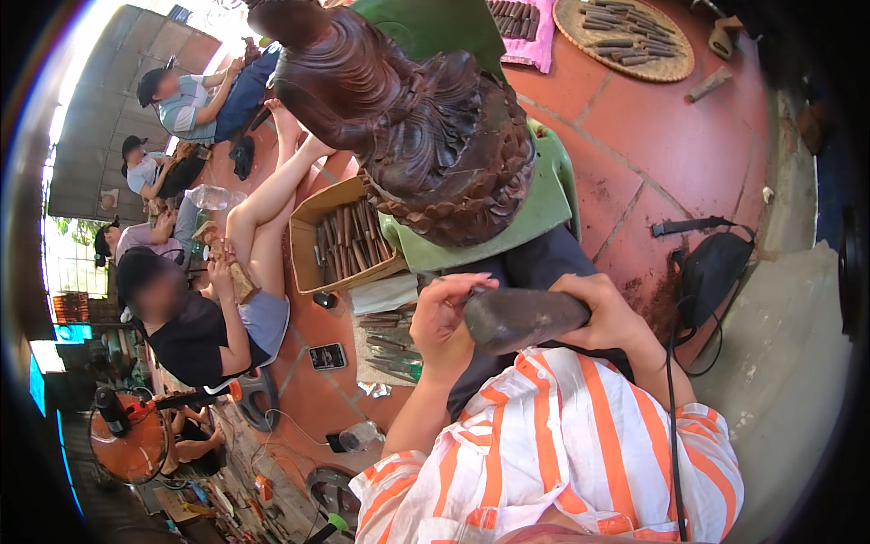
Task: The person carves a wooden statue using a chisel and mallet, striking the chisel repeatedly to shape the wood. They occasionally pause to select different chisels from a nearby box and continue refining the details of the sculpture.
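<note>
My right hand [605, 313] is wrapped round one end of a dark wooden mallet [526, 319], a thick, rounded club held crosswise above my lap. Close by the mallet's blunt left end is my left hand [444, 317], its fingers bent. The mallet partly covers these fingers, and what they hold I cannot make out. Just beyond both hands a dark carved wooden statue [399, 118] of a seated, robed figure tilts to the left. Its petal-carved base rests on green cloth [553, 181].
Left of the statue stands a cardboard box [304, 238] of carving tools. More tools [390, 349] lie by a phone [327, 356]. A woven tray [684, 63] holds tools at the far right. A black bag [718, 276] lies right. Several people sit left; fans stand lower left.
</note>
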The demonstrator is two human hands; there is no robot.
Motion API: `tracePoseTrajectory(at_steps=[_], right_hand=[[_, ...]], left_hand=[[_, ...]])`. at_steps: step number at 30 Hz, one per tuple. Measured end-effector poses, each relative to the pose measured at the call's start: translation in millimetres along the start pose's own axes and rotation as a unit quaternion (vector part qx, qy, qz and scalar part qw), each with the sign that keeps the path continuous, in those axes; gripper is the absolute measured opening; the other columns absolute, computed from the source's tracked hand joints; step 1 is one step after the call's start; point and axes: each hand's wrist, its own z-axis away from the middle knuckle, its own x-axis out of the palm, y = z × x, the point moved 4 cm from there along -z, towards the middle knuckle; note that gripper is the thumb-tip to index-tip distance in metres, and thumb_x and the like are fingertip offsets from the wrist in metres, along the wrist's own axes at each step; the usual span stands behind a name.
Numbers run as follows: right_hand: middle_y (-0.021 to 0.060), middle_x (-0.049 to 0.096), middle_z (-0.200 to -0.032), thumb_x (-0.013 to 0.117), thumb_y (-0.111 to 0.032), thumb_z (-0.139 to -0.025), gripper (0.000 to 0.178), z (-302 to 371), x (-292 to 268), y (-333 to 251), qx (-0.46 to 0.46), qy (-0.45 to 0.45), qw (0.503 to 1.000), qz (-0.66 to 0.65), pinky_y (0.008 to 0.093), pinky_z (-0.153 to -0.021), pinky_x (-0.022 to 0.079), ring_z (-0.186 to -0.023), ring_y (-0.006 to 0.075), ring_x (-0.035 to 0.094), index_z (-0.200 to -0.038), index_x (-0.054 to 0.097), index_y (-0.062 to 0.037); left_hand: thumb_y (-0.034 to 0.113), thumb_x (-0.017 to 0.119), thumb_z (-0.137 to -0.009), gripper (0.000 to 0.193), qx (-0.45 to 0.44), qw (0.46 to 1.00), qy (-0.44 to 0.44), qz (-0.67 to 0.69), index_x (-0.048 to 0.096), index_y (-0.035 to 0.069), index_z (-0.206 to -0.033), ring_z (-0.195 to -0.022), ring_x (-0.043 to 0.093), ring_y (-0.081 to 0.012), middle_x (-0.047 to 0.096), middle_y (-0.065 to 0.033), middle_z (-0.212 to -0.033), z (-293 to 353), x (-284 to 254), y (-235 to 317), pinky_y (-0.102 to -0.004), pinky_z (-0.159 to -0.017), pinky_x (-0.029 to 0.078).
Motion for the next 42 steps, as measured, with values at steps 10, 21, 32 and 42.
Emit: tracePoseTrajectory(at_steps=[10, 21, 32, 42], right_hand=[[0.0109, 0.059, -0.066, 0.081, -0.010, -0.062, 0.033, 11.4, -23.6, -15.3, 0.014, 0.013, 1.000, 0.005, 0.0284, -0.055, 0.045, -0.059, 0.0244, 0.062, -0.084, 0.058, -0.0010], [0.0064, 0.059, -0.074, 0.086, -0.010, -0.057, 0.047, 19.8, -85.9, -40.0, 0.002, 0.177, 0.984, 0.029, 0.0265, -0.065, 0.046, -0.068, 0.0125, 0.059, -0.093, 0.059, -0.0001], [0.0081, 0.066, -0.078, 0.084, -0.017, -0.067, 0.044, 1.8, -122.1, -85.6, -0.016, 0.174, 0.980, 0.090, 0.0274, -0.065, 0.052, -0.070, 0.0148, 0.064, -0.097, 0.060, 0.0030], [0.0122, 0.062, -0.111, 0.086, -0.001, -0.053, 0.072, -1.2, -106.9, -85.5, -0.139, 0.179, 0.961, 0.156, 0.0325, -0.088, 0.046, -0.102, 0.0191, 0.060, -0.117, 0.054, 0.0030]], left_hand=[[0.024, 0.077, -0.068, 0.035, 0.175, 0.824, -0.331, -0.425, 0.065, 0.009, -0.098, -0.080, 0.063, -0.0199, 0.063, -0.0074, -0.093, -16.4, 54.8, 49.8, -0.0338, -0.064, 0.050], [0.040, 0.067, -0.082, 0.042, 0.170, 0.950, -0.256, 0.055, 0.057, 0.004, -0.102, -0.064, 0.055, -0.0158, 0.056, -0.0064, -0.075, -98.6, 21.0, 76.4, -0.0306, -0.058, 0.046], [0.053, 0.026, -0.096, 0.058, 0.086, 0.945, -0.154, 0.275, 0.044, 0.006, -0.069, -0.053, 0.035, -0.0162, 0.038, -0.0059, -0.056, -157.2, 9.3, 64.1, -0.0295, -0.054, 0.032], [0.046, 0.032, -0.095, 0.049, 0.039, 0.943, 0.169, 0.285, 0.056, 0.004, -0.095, -0.068, 0.052, -0.0198, 0.055, -0.0070, -0.081, -153.4, -11.0, 43.0, -0.0323, -0.069, 0.045]])
